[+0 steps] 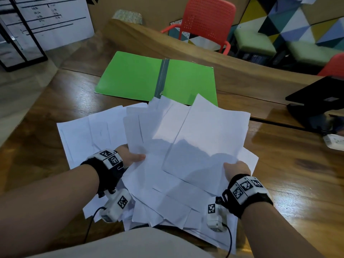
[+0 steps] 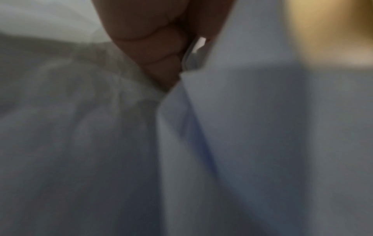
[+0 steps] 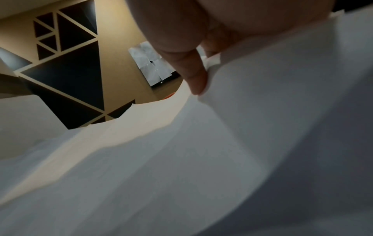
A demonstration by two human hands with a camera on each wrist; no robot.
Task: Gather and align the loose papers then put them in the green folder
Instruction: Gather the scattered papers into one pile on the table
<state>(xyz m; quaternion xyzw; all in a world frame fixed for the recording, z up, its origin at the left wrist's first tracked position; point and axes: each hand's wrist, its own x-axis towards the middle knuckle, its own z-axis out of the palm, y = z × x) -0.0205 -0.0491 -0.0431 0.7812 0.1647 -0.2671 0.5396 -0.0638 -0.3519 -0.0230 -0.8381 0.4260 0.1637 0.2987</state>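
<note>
A wide wooden table [image 1: 279, 183] fills the head view, its boards glossy with reflected light. On it lies a broad, untidy spread of white loose papers [image 1: 186, 146], sheets fanned and overlapping at many angles from the near edge of the table up to the green folder [image 1: 134, 75]. The folder lies open and flat beyond the pile, both covers showing and a grey spine strip down the middle; the farthest sheets overlap its near right corner. At the far right of the table sits a black laptop [image 1: 316, 97], with a white power strip [image 1: 335, 140] just in front of it. A red chair [image 1: 206, 21] stands behind the table. The left hand [image 1: 130, 155] grips the left side of a raised bundle of sheets, thumb on top; in the left wrist view the fingers [image 2: 159, 52] are curled under the paper edge. The right hand [image 1: 236, 170] holds the bundle's right side, thumb on top, and the right wrist view shows a finger [image 3: 193, 75] pressed against the bent underside of the sheets. Both wrists wear black straps carrying marker-tagged white camera units.
</note>
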